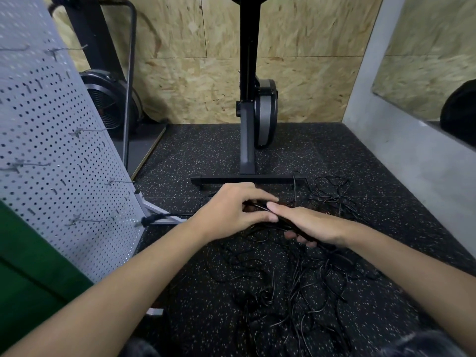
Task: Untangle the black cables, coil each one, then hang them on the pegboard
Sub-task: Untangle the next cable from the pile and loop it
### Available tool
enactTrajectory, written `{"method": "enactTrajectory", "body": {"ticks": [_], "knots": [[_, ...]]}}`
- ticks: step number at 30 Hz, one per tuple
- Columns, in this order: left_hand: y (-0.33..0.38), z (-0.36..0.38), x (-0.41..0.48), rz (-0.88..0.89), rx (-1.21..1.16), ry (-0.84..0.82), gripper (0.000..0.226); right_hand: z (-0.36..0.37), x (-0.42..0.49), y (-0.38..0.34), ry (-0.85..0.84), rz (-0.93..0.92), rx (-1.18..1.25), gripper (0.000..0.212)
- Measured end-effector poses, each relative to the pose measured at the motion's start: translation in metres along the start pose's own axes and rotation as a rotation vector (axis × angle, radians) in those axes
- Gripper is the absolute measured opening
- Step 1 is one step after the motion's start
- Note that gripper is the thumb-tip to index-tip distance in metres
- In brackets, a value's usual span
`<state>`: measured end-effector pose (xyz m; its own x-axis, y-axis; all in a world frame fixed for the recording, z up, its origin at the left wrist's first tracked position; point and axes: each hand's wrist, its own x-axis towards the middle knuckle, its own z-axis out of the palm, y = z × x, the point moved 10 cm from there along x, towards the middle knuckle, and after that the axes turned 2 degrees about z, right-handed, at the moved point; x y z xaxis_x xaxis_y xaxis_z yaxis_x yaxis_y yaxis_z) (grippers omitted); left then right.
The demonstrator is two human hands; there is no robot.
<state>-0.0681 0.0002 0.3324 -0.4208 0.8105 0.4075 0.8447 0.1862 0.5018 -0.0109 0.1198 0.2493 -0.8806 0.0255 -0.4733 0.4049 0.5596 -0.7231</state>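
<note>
Nothing hung: pegboard [51, 150] hooks [118, 181] bare. Left hand [231, 210], right hand [316, 228] both grip bundle [282, 223] above tangled black cables [296, 287] on floor [206, 150].

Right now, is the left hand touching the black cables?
Touching. The head view shows the left hand pinching the black cables between its thumb and fingers, with no gap.

Head-worn, downward, close over cables [260, 296]

Chipboard wall [309, 47]; speckled black rubber floor [206, 150]; grey machine stand [247, 155].
</note>
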Motion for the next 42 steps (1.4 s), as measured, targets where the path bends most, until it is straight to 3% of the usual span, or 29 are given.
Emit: {"method": "enactTrajectory", "body": {"ticks": [7, 11, 15, 20, 24, 27, 30, 33, 35, 38, 41, 42], "knots": [[-0.021, 0.003, 0.0, -0.105, -0.11, -0.118, 0.024, 0.009, -0.007, -0.006, -0.149, -0.111, -0.108, 0.066], [-0.035, 0.02, -0.005, -0.21, -0.174, -0.269, 0.015, 0.019, -0.004, -0.01, -0.197, -0.166, -0.178, 0.04], [-0.043, 0.033, -0.012, -0.303, -0.285, -0.38, 0.02, 0.026, -0.004, -0.016, -0.203, -0.239, -0.181, 0.046], [-0.052, 0.038, -0.017, -0.444, -0.706, -0.375, 0.048, 0.026, -0.012, -0.035, -0.212, -0.381, -0.163, 0.05], [-0.076, 0.048, -0.02, -0.569, -0.944, -0.27, 0.039, 0.014, -0.026, -0.058, -0.141, -0.492, -0.08, 0.041], [-0.106, 0.06, -0.033, -0.629, -0.897, -0.185, 0.035, -0.023, -0.022, -0.057, 0.099, -0.512, 0.146, 0.048], [-0.103, 0.08, -0.042, -0.654, -0.77, -0.217, 0.048, -0.046, -0.014, -0.038, 0.325, -0.428, 0.107, 0.065], [-0.086, 0.09, -0.035, -0.582, -0.611, -0.245, 0.045, -0.052, -0.006, -0.025, 0.333, -0.336, 0.223, 0.076], [-0.086, 0.09, -0.033, -0.549, -0.478, -0.249, 0.044, -0.044, -0.009, -0.025, 0.251, -0.302, 0.274, 0.064], [-0.089, 0.089, -0.037, -0.558, -0.287, -0.269, 0.045, -0.028, -0.014, -0.023, 0.162, -0.239, -0.025, 0.043], [-0.071, 0.089, -0.035, -0.498, -0.097, -0.318, 0.043, -0.043, -0.01, -0.008, 0.334, -0.117, -0.222, 0.066], [-0.058, 0.088, -0.032, -0.449, -0.06, -0.321, 0.043, -0.05, -0.008, -0.006, 0.414, -0.1, -0.285, 0.061]]}}
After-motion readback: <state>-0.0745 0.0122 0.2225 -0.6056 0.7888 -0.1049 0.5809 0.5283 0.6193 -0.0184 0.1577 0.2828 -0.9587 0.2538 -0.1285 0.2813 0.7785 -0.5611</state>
